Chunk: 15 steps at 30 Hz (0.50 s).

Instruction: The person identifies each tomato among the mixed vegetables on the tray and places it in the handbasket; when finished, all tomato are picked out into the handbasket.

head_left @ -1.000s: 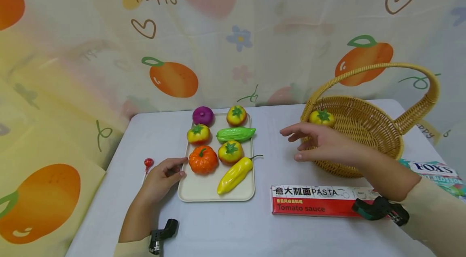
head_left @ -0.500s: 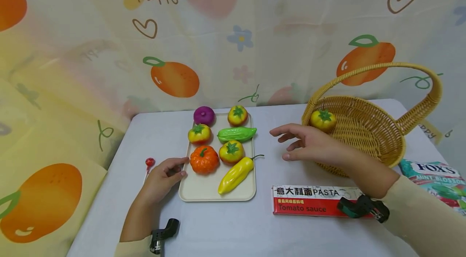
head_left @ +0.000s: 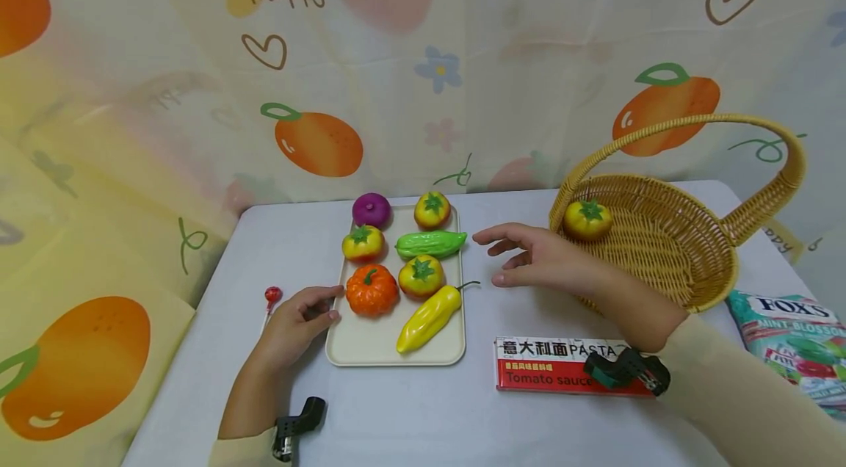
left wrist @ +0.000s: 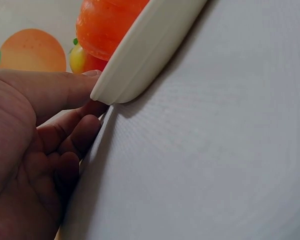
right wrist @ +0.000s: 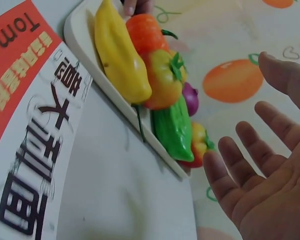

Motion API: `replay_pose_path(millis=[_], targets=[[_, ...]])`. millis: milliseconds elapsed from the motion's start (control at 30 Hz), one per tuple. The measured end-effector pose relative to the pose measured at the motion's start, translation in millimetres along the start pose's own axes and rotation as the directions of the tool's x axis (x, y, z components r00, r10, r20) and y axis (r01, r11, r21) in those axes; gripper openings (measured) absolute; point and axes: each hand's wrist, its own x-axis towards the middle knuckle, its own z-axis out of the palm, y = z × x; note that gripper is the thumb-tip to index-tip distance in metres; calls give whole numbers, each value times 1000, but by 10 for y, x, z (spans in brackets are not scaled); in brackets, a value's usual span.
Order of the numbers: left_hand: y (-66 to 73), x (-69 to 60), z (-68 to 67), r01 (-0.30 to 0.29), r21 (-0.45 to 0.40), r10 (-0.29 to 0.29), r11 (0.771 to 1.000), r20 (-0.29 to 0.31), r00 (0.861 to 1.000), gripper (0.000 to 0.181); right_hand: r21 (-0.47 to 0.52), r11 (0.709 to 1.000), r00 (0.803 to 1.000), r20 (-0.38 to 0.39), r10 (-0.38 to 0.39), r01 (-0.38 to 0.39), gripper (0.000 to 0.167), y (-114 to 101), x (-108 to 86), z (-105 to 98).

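My left hand (head_left: 297, 324) holds the left rim of a cream tray (head_left: 357, 349), its thumb and fingers bent at the edge. On the tray lie an orange pumpkin (head_left: 371, 291), a yellow pepper (head_left: 429, 320), a green bitter melon (head_left: 431, 244), a purple onion (head_left: 371, 211) and persimmon-like fruits (head_left: 421, 276), all toy-like. My right hand (head_left: 538, 258) hovers between tray and basket, fingertips just right of the bitter melon; in the right wrist view its palm (right wrist: 275, 200) is bare and its fingers spread. A wicker basket (head_left: 681, 254) holds one similar yellow-red fruit (head_left: 587, 220).
A red-and-white pasta box (head_left: 548, 371) lies before the right hand, partly under the right forearm. A FOX'S candy bag (head_left: 793, 342) sits at the right edge. One red lollipop (head_left: 272, 295) lies left of the tray. A printed curtain (head_left: 396, 70) hangs behind.
My right hand has moved left, away from the basket and closer to the tray. The left hand and the things on the tray stay where they were.
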Motion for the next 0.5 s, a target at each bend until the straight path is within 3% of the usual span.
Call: replay_pose_path(millis=[233, 500], targets=[[-20, 4, 2, 3, -7, -3, 1000, -3, 1000, 42, 75, 997, 1000, -2, -11, 11, 63, -1, 121, 120], [-5, -7, 0, 2, 0, -2, 1000, 5, 1000, 43, 76, 997, 1000, -4, -13, 14, 63, 7, 229, 244]])
